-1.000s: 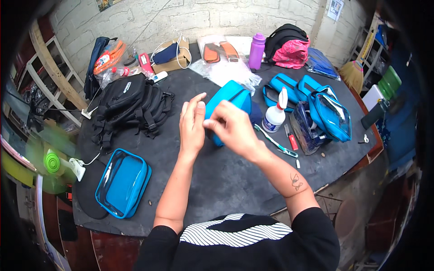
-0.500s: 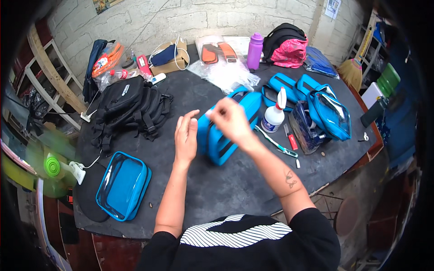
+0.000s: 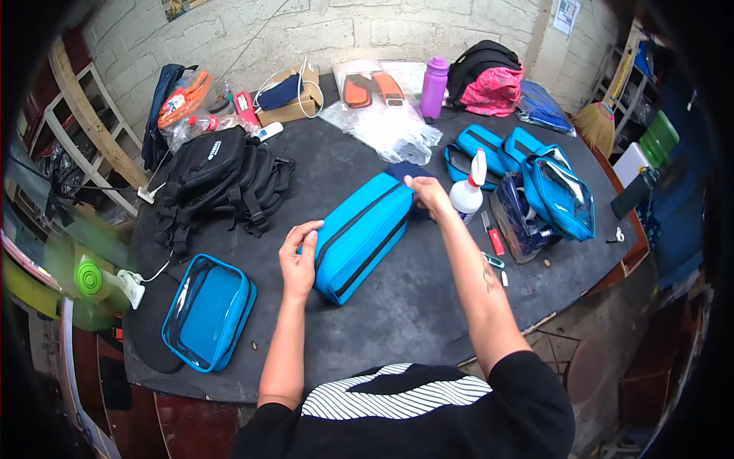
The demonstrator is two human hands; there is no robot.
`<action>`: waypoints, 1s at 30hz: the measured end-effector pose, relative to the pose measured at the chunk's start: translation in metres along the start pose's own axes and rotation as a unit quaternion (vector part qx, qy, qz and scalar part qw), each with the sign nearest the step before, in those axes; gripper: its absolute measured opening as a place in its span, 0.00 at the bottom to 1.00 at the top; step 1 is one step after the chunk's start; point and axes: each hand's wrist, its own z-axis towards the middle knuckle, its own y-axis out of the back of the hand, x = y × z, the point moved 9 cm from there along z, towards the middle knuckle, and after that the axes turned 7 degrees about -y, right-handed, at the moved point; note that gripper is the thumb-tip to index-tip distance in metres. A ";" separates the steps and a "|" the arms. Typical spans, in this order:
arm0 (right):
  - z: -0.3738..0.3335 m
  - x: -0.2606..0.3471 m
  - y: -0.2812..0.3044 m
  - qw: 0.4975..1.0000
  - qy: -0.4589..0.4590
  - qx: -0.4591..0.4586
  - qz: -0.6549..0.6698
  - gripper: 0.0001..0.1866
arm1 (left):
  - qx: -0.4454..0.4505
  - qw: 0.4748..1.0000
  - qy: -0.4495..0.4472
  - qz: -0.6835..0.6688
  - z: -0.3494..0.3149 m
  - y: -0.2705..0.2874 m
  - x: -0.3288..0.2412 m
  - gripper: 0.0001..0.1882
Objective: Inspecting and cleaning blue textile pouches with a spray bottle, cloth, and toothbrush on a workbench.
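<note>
A bright blue zippered pouch (image 3: 363, 233) with black zipper bands rests at a slant on the dark table in front of me. My left hand (image 3: 298, 256) grips its near left side, fingers and thumb bent at the edge. At the far right end, my right hand (image 3: 430, 196) pinches the pouch's corner between thumb and fingers. A dark blue cloth (image 3: 407, 170) shows behind that end, partly hidden by the pouch and my right hand. A white spray bottle (image 3: 466, 195) stands just right of my right hand, partly covered by the forearm.
A second blue pouch with a clear window (image 3: 210, 314) lies at left, below a black backpack (image 3: 218, 180). More blue pouches (image 3: 554, 191) sit at right, near a red cutter (image 3: 495, 239). A purple bottle (image 3: 433, 88) and plastic bags (image 3: 390, 138) stand toward the wall.
The pouch has turned and come nearer, its zippered side now facing up. My right hand moved from above it to its far right corner; my left hand closed onto its side.
</note>
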 end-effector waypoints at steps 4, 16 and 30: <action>-0.058 0.045 0.013 0.966 0.220 -0.120 0.056 0.17 | -0.212 0.976 0.031 0.040 -0.016 0.013 -0.013 0.10; -0.103 0.030 -0.029 0.971 0.235 0.047 0.014 0.38 | 0.268 0.912 0.169 -0.260 -0.045 -0.159 -0.035 0.36; -0.089 0.018 -0.083 0.910 0.149 0.343 0.177 0.53 | -0.103 0.985 0.047 -0.133 -0.052 0.048 0.048 0.38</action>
